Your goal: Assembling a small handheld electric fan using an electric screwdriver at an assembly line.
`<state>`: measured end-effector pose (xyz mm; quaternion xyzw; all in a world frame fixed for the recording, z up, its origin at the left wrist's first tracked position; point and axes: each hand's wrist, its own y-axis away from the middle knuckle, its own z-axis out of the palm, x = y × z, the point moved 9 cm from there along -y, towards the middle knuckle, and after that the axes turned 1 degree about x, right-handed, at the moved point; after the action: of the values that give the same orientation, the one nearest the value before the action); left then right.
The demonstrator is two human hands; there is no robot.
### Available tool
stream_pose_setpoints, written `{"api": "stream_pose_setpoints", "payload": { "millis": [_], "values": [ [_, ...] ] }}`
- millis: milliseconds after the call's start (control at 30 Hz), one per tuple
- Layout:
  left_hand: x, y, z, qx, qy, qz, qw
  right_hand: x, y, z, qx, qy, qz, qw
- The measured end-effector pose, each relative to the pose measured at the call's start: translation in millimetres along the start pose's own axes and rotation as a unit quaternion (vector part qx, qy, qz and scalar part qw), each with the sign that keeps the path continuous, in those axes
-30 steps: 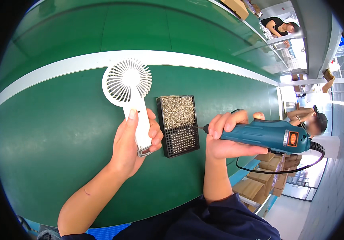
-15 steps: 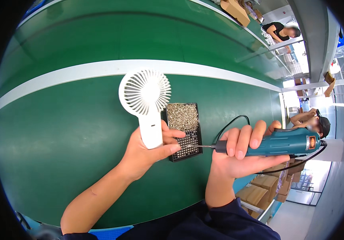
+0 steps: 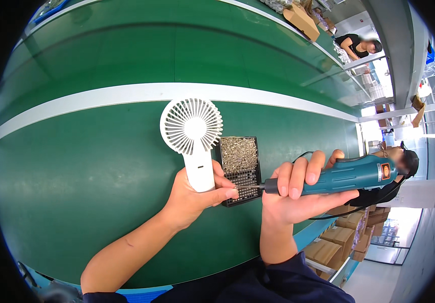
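A white handheld fan (image 3: pixel 200 171) stands head up in my left hand (image 3: pixel 189 200), which is closed round its handle. The round slatted grille points away from me. My right hand (image 3: pixel 290 199) grips a teal electric screwdriver (image 3: pixel 351 178) lying nearly level, its thin bit pointing left. The bit's tip reaches the thumb and fingertips of my left hand; whether a screw sits on it is too small to tell. Beneath the bit lies a black screw tray (image 3: pixel 259 161), loose screws (image 3: pixel 238 154) heaped in its far part and rows of screws in the near grid.
The green work surface (image 3: pixel 91 166) has a white strip (image 3: pixel 126 92) across it. The screwdriver's black cable (image 3: pixel 328 217) hangs at the right. Cardboard boxes (image 3: pixel 323 251) stand at the lower right. One person (image 3: pixel 356 46) is at the far right, another (image 3: pixel 407 161) behind the screwdriver.
The screwdriver bit has come from over the tray's screw grid to my left fingertips. The fan and my left hand sit slightly further right, and the whole view has shifted a little.
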<state>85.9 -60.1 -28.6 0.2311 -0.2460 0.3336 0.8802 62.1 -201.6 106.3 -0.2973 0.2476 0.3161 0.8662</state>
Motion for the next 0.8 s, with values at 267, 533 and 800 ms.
{"api": "stream_pose_setpoints", "payload": {
  "millis": [267, 533, 800],
  "values": [
    [0.3, -1.0, -1.4, 0.035, -0.007, 0.025, 0.999, 2.3, 3.3, -7.0, 0.013, 0.001, 0.002, 1.000],
    [9.0, -4.0, 0.5, 0.047, -0.020, 0.039, 0.998, 3.1, -4.8, 3.8, -0.019, -0.007, -0.010, 1.000],
    [5.2, -1.9, -1.0, 0.048, -0.008, 0.049, 0.998, 4.6, -2.5, 0.5, -0.017, 0.013, -0.008, 1.000]
  ]
}}
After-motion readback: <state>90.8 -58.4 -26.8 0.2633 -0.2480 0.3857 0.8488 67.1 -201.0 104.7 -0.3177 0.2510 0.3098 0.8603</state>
